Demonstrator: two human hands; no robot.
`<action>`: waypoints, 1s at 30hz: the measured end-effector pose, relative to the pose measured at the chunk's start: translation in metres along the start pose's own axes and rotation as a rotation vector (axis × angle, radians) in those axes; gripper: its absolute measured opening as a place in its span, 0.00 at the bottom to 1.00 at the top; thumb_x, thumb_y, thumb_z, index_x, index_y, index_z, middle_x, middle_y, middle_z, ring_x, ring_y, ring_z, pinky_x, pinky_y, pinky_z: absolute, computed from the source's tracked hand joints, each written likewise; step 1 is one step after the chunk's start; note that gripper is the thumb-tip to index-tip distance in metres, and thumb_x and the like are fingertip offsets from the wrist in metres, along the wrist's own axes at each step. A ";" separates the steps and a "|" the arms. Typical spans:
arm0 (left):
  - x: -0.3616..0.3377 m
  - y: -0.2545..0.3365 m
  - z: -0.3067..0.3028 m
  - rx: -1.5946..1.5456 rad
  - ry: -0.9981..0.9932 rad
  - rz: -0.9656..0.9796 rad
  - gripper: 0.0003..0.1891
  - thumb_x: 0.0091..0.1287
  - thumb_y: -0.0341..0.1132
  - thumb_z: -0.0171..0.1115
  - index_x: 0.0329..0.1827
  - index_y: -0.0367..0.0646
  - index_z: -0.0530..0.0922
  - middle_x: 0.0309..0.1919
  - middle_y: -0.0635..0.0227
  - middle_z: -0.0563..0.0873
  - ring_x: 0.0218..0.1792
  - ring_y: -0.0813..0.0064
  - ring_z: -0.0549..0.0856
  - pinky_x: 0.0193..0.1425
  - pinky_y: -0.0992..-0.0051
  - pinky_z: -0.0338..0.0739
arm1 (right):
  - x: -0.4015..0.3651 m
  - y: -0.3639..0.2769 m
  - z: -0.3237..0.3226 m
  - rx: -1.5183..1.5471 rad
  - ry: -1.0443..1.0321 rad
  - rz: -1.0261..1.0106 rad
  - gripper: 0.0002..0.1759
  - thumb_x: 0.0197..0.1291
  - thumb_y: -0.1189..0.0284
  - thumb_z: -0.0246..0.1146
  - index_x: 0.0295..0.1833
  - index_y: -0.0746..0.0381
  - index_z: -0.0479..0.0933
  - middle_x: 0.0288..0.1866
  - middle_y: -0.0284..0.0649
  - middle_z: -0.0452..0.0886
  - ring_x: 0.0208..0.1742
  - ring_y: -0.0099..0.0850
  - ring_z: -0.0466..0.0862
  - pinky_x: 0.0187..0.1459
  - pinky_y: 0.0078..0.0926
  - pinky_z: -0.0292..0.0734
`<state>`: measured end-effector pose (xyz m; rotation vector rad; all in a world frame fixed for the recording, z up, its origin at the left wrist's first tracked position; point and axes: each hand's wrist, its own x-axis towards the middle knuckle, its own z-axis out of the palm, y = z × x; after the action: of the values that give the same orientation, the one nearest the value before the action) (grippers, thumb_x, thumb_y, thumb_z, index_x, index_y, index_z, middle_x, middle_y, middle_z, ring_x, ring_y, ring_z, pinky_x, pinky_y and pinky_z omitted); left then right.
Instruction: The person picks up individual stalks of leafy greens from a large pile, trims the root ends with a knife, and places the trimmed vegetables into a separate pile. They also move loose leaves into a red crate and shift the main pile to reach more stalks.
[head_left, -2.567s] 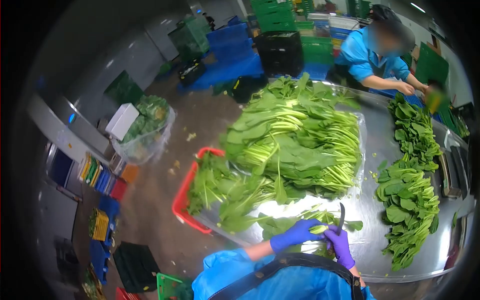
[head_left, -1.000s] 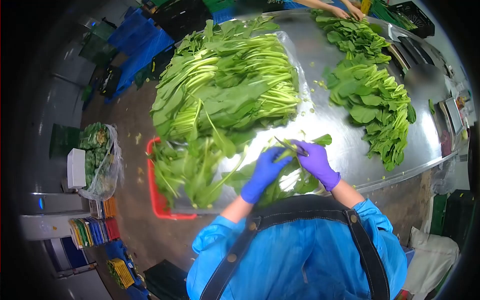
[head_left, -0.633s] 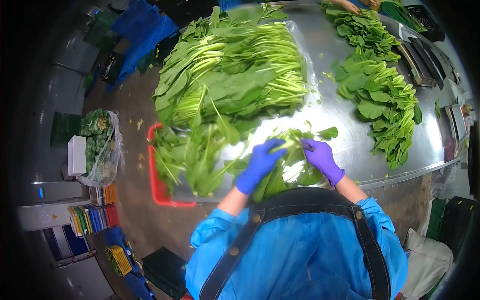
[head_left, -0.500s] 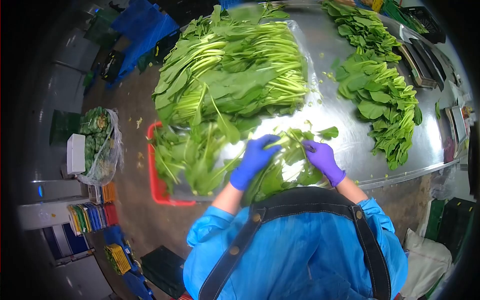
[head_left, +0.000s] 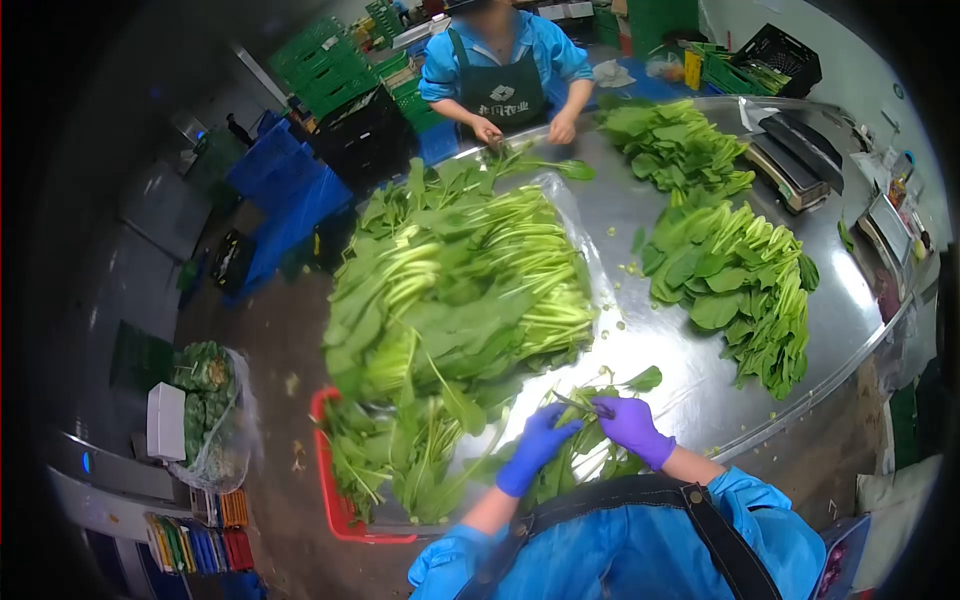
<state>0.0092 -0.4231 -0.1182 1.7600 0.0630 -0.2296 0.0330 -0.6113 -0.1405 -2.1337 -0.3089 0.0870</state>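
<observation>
Greens bunch point(head_left: 592, 462) lies at the near edge of the tabletop point(head_left: 700, 385), where I see my left hand point(head_left: 535, 447) clamped on its stems and my right hand point(head_left: 632, 428) closed around a knife point(head_left: 572, 403) touching it, with the big leaf pile point(head_left: 460, 290) just beyond.

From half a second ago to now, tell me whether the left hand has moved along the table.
No, not noticeably: the left hand lies on the same loose greens, just right of the red crate; only the camera tilted.
</observation>
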 end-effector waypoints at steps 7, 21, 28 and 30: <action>-0.011 -0.001 -0.008 -0.046 -0.064 -0.131 0.18 0.57 0.34 0.69 0.47 0.36 0.78 0.35 0.66 0.83 0.35 0.81 0.79 0.42 0.79 0.74 | -0.003 0.010 -0.004 -0.126 -0.064 -0.019 0.14 0.52 0.70 0.60 0.46 0.54 0.81 0.31 0.43 0.83 0.30 0.37 0.84 0.34 0.31 0.78; 0.005 0.015 -0.061 0.252 0.136 0.093 0.20 0.58 0.45 0.64 0.47 0.41 0.79 0.36 0.57 0.84 0.39 0.65 0.83 0.47 0.69 0.75 | 0.001 -0.003 -0.031 0.279 -0.218 0.229 0.15 0.59 0.73 0.60 0.51 0.63 0.79 0.27 0.33 0.81 0.28 0.16 0.78 0.31 0.14 0.71; 0.001 0.015 -0.022 0.654 -0.018 0.074 0.20 0.57 0.48 0.62 0.48 0.45 0.79 0.41 0.55 0.84 0.44 0.55 0.82 0.49 0.64 0.74 | -0.003 -0.034 -0.032 0.432 -0.351 0.274 0.18 0.60 0.69 0.61 0.55 0.61 0.77 0.29 0.34 0.82 0.30 0.18 0.79 0.34 0.15 0.72; 0.011 -0.014 -0.022 0.734 0.204 0.214 0.20 0.58 0.47 0.60 0.48 0.44 0.78 0.42 0.56 0.83 0.44 0.55 0.81 0.47 0.61 0.75 | -0.002 -0.030 -0.030 0.426 -0.382 0.264 0.18 0.60 0.69 0.60 0.55 0.62 0.77 0.28 0.33 0.81 0.30 0.17 0.79 0.32 0.15 0.72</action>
<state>0.0199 -0.4001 -0.1299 2.4973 -0.0731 0.1053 0.0306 -0.6204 -0.0986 -1.7120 -0.2046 0.6606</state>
